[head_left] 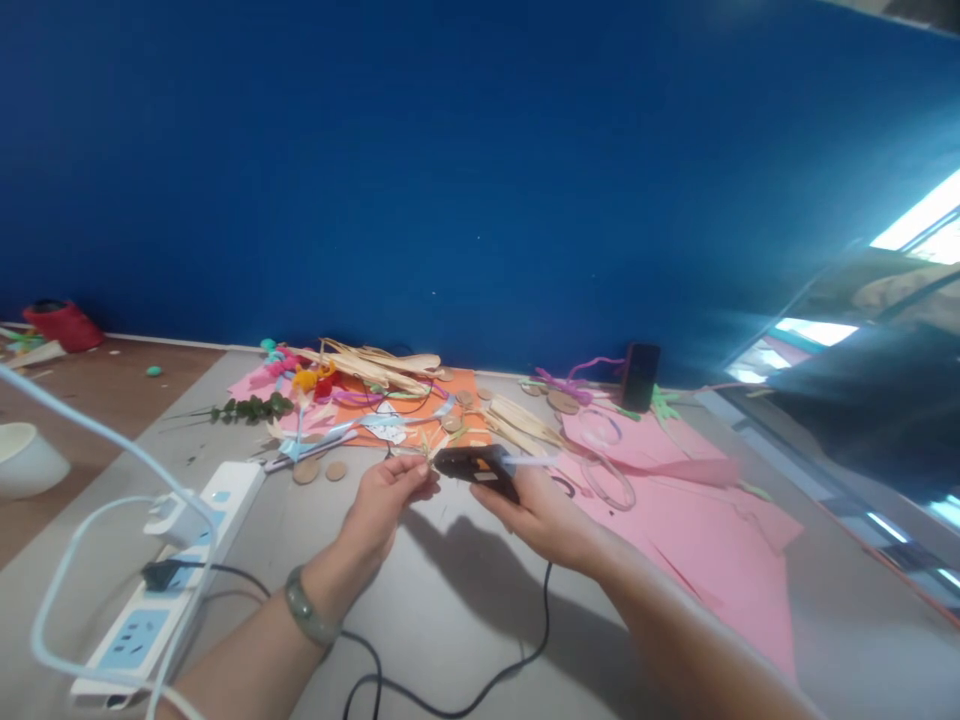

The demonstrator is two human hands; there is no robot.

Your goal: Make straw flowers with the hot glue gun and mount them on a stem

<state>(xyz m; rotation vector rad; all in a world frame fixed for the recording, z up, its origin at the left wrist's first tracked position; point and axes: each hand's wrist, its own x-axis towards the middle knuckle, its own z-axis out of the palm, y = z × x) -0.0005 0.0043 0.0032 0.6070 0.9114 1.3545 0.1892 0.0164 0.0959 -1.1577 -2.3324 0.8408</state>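
My right hand (551, 515) is wrapped round a black hot glue gun (476, 468). A whitish glue stick (534, 460) juts from its back end, and its nozzle points left. Just left of the nozzle, my left hand (386, 500) is closed in a pinch near some pale, straw-like strips (429, 445); what exactly the fingers hold is too small to make out. A dark bangle (307, 605) circles the left wrist. Both hands are above the grey table (450, 640).
A white power strip (225, 510) with plugs lies at left, near a white cup (30, 460). Dried husk strips (382, 365), wooden discs (306, 470), orange paper (469, 385) and pink paper (720, 540) cover the back and right. A phone (640, 378) leans on the blue wall (480, 180). A black cord (480, 700) crosses the front.
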